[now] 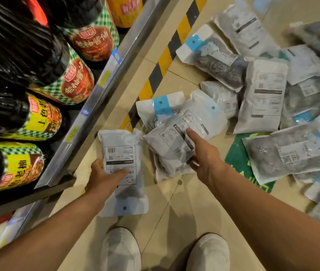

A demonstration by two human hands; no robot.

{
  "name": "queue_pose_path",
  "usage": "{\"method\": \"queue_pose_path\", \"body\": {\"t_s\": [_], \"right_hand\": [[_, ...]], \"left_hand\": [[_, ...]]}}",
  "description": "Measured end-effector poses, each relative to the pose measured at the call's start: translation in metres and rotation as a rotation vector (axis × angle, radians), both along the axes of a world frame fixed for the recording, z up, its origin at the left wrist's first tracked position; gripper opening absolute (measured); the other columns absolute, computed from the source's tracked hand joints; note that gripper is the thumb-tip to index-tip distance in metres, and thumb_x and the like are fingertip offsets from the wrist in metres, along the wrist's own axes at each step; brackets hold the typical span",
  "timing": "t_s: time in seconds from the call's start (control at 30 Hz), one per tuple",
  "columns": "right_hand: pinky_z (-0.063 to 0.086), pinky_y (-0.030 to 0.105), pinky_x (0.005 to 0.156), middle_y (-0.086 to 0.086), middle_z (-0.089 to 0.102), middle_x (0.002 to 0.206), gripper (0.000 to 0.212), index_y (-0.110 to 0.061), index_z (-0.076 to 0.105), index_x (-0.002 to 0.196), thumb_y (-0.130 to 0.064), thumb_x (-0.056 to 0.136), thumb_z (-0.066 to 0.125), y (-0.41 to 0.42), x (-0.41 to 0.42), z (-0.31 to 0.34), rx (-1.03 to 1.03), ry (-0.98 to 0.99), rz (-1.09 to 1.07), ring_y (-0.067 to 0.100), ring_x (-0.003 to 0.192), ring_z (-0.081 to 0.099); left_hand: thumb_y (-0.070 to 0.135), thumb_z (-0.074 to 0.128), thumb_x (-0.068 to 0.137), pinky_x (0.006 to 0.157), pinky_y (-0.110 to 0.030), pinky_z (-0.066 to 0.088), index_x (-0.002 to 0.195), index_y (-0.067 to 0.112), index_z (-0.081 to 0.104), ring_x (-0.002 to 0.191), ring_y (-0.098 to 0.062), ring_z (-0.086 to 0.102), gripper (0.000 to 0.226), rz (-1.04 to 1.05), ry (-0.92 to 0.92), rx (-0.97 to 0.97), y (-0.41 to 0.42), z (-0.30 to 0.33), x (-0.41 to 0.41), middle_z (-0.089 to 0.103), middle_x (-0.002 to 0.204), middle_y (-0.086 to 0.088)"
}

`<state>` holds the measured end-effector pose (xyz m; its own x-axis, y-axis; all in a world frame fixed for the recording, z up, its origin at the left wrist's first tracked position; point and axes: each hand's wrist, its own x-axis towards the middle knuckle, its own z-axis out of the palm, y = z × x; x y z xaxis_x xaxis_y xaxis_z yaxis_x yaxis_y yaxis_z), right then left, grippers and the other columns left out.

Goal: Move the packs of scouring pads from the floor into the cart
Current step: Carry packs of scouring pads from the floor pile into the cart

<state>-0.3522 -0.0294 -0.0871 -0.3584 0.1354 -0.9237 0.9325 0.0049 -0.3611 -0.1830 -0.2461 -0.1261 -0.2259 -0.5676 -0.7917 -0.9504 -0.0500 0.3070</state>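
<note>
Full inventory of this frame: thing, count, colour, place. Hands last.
Pack in left hand: one, white, label side up, near the shelf.
Pack in right hand: one, white and grey, centre.
Floor packs: many, count unclear, white with blue tabs, heaped at right.
Bottles: several, dark with red or yellow labels, on the shelf at left.
Hazard tape: yellow and black, on the floor beside the shelf.
Mat: green, under the packs.
Shoes: two, white, bottom.
Left hand: grips a pack.
Right hand: grips a pack.

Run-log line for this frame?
left hand: holds pack | right hand: grips second pack | floor pile: remains | cart: unseen
</note>
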Motion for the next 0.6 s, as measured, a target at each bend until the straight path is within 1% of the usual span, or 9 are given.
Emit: {"method": "queue_pose_path", "body": {"t_s": [0.07,0.17,0.23,0.33,0.37,0.47,0.5,0.53,0.6], "right_hand": [[0.051,0.019,0.045,0.007,0.077,0.106,0.051,-0.011,0.066,0.120,-0.039,0.084,0.086,-0.003,-0.003,-0.005,-0.003,-0.004,-0.022,0.017,0.079,0.072],[0.051,0.020,0.041,0.006,0.076,0.090,0.037,-0.011,0.068,0.107,-0.031,0.084,0.088,-0.002,-0.008,-0.010,-0.001,-0.016,-0.027,0.016,0.067,0.071],[0.057,0.025,0.048,0.005,0.075,0.084,0.033,-0.009,0.070,0.103,-0.026,0.082,0.090,0.000,-0.010,-0.013,-0.009,-0.021,-0.023,0.017,0.064,0.071],[0.063,0.035,0.069,0.006,0.076,0.084,0.042,-0.005,0.072,0.114,-0.025,0.082,0.089,0.008,-0.007,-0.011,-0.005,-0.015,0.024,0.019,0.065,0.070],[0.062,0.036,0.070,0.007,0.076,0.083,0.043,-0.003,0.071,0.117,-0.023,0.083,0.087,0.011,-0.004,-0.006,-0.002,-0.017,0.034,0.019,0.063,0.070],[0.061,0.031,0.058,0.011,0.075,0.087,0.046,-0.002,0.065,0.119,-0.020,0.082,0.086,0.027,0.008,0.021,0.072,0.044,0.096,0.020,0.059,0.069],[0.060,0.030,0.056,0.013,0.075,0.090,0.052,-0.002,0.063,0.121,-0.020,0.079,0.088,0.031,0.013,0.036,0.098,0.071,0.135,0.022,0.062,0.070],[0.059,0.031,0.057,0.017,0.075,0.094,0.057,-0.003,0.060,0.123,-0.019,0.077,0.089,0.035,0.020,0.053,0.116,0.096,0.173,0.024,0.065,0.070],[0.053,0.029,0.050,0.016,0.073,0.092,0.050,-0.006,0.059,0.120,-0.014,0.080,0.087,0.044,0.028,0.094,0.128,0.152,0.229,0.023,0.060,0.065]], "left_hand": [[0.069,0.084,0.036,0.092,-0.056,0.059,0.133,0.033,0.048,0.108,-0.029,0.069,0.109,-0.039,-0.032,-0.064,-0.007,-0.033,0.011,0.069,0.122,0.002],[0.073,0.083,0.026,0.091,-0.055,0.059,0.130,0.030,0.049,0.107,-0.031,0.068,0.117,-0.049,-0.067,-0.078,-0.004,-0.032,0.003,0.068,0.120,0.001],[0.073,0.085,0.024,0.091,-0.051,0.061,0.119,0.030,0.060,0.098,-0.027,0.073,0.107,-0.020,-0.069,-0.021,-0.002,-0.027,0.000,0.076,0.110,0.006],[0.070,0.083,0.033,0.089,-0.048,0.063,0.102,0.031,0.075,0.090,-0.022,0.077,0.080,0.013,-0.023,0.030,0.006,-0.004,-0.004,0.081,0.097,0.011],[0.066,0.085,0.040,0.089,-0.048,0.063,0.102,0.031,0.076,0.090,-0.023,0.077,0.072,0.008,-0.008,0.036,0.009,0.009,-0.004,0.081,0.097,0.010],[0.037,0.090,0.074,0.086,-0.038,0.059,0.108,0.025,0.074,0.094,-0.024,0.073,0.040,-0.029,0.051,0.007,0.021,0.057,-0.007,0.078,0.104,0.004],[0.030,0.089,0.079,0.083,-0.035,0.058,0.109,0.026,0.072,0.093,-0.024,0.072,0.034,-0.057,0.056,-0.014,0.020,0.071,-0.005,0.077,0.104,0.003],[0.029,0.088,0.079,0.082,-0.035,0.058,0.109,0.026,0.071,0.093,-0.023,0.072,0.034,-0.078,0.061,-0.021,0.019,0.085,-0.003,0.077,0.104,0.005],[0.033,0.089,0.075,0.088,-0.040,0.061,0.111,0.026,0.072,0.096,-0.021,0.074,0.041,-0.082,0.100,-0.009,0.019,0.117,0.000,0.078,0.103,0.009]]}}
